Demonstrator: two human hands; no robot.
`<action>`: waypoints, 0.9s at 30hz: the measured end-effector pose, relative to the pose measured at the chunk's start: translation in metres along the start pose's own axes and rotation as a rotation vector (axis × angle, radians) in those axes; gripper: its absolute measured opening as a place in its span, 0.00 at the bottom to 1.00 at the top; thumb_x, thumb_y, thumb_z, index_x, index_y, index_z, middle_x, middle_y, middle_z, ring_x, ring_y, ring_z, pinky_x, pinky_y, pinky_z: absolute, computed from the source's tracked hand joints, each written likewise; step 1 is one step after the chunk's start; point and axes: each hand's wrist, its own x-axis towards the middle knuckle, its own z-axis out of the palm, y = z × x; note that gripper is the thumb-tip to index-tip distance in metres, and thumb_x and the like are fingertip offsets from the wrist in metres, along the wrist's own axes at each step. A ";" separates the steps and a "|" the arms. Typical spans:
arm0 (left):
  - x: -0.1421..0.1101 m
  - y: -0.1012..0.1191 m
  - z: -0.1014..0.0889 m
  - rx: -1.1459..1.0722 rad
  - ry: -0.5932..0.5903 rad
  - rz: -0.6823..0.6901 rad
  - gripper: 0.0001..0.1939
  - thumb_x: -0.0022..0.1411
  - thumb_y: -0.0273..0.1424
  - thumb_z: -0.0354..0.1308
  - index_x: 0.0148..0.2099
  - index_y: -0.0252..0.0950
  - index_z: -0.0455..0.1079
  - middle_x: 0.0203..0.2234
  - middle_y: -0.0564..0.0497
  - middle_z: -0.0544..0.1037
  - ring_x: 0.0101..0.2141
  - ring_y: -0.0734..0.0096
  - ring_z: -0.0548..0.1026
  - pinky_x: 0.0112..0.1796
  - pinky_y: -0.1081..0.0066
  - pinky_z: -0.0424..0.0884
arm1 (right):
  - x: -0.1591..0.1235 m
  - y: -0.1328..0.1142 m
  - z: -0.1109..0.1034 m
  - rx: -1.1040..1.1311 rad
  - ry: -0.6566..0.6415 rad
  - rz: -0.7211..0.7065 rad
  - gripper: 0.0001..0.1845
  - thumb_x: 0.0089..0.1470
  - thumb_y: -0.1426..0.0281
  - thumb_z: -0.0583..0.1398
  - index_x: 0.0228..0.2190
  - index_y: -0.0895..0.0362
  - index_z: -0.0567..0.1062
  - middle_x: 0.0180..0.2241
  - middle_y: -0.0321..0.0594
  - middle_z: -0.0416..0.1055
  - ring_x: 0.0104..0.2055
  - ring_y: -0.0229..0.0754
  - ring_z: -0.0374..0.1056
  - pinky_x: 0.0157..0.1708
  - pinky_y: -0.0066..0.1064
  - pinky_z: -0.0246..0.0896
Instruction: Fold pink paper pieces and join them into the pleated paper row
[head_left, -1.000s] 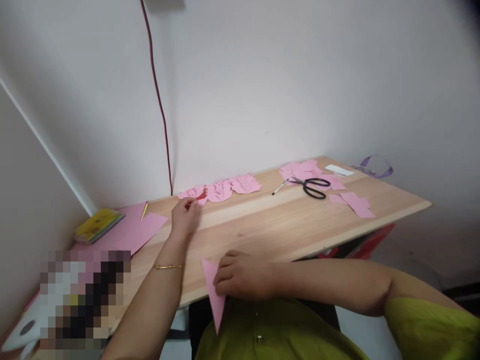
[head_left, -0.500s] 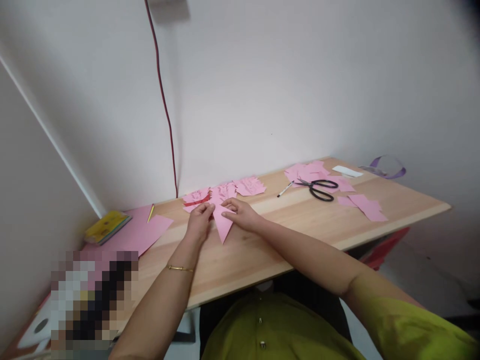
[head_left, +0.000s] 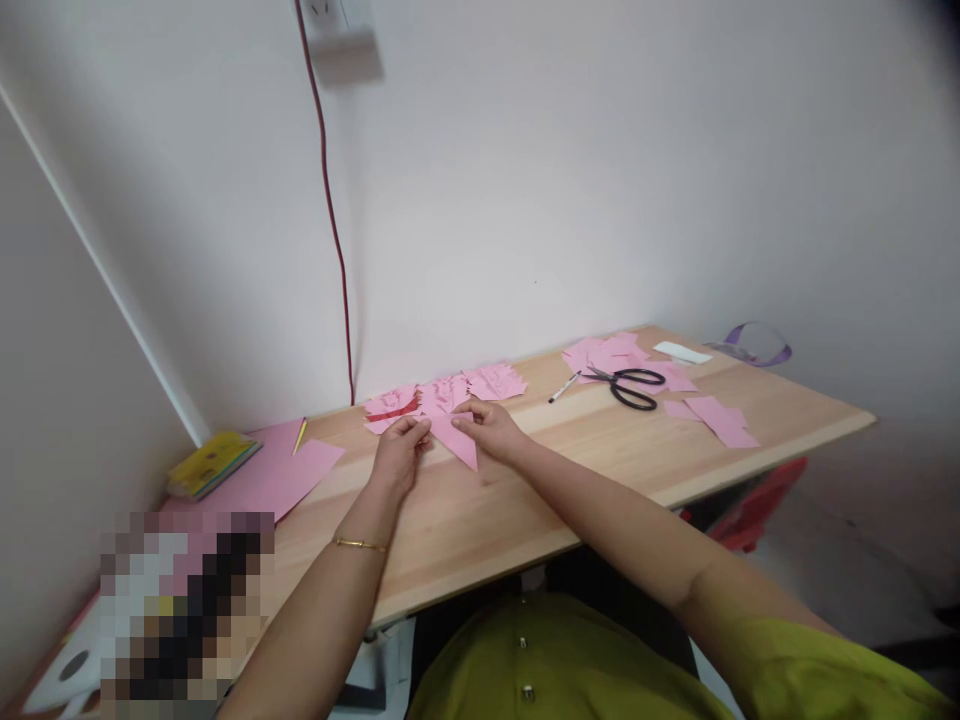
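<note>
Between my two hands is a folded piece of pink paper, its pointed corner hanging down toward the right. My left hand pinches its left edge with thumb and fingers. At the upper right, my right hand grips the same paper between thumb and forefinger. Just behind my hands lie several pink paper cut-outs with jagged edges, set in a row along the wall. A red strip crosses the leftmost one.
Black-handled scissors and a pen lie right, by pink scraps. Further right are more scraps, a white strip and a purple ribbon. Pink sheets, a yellow packet and a yellow pencil sit left.
The pink paper has turned in my hands, so its point has swung from straight down to the lower right. Both hands still hold it. The view has tilted slightly upward.
</note>
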 end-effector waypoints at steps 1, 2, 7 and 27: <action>0.000 -0.001 0.000 0.001 0.001 -0.008 0.19 0.40 0.36 0.72 0.23 0.34 0.64 0.17 0.57 0.67 0.22 0.80 0.66 0.28 0.76 0.65 | -0.001 -0.001 0.001 -0.018 0.011 -0.004 0.12 0.50 0.61 0.61 0.32 0.57 0.77 0.31 0.38 0.72 0.35 0.39 0.65 0.36 0.30 0.58; -0.001 -0.001 0.001 0.003 -0.002 -0.019 0.19 0.40 0.36 0.72 0.23 0.34 0.64 0.17 0.57 0.67 0.22 0.79 0.66 0.28 0.76 0.65 | -0.002 -0.002 0.002 -0.028 0.022 -0.006 0.13 0.51 0.61 0.60 0.32 0.57 0.77 0.30 0.37 0.72 0.34 0.39 0.65 0.35 0.30 0.58; -0.003 -0.001 0.002 -0.019 -0.016 -0.062 0.19 0.39 0.36 0.72 0.24 0.35 0.63 0.18 0.57 0.67 0.23 0.79 0.66 0.29 0.75 0.67 | 0.007 -0.002 -0.007 0.183 0.223 0.052 0.13 0.48 0.59 0.63 0.29 0.57 0.77 0.29 0.36 0.72 0.32 0.37 0.65 0.35 0.29 0.59; 0.000 0.001 -0.001 -0.115 0.031 -0.097 0.18 0.38 0.33 0.73 0.25 0.34 0.65 0.19 0.58 0.67 0.23 0.80 0.66 0.31 0.74 0.70 | 0.001 0.004 -0.016 -0.018 -0.003 0.081 0.16 0.50 0.57 0.59 0.23 0.57 0.68 0.23 0.32 0.60 0.29 0.36 0.57 0.33 0.29 0.53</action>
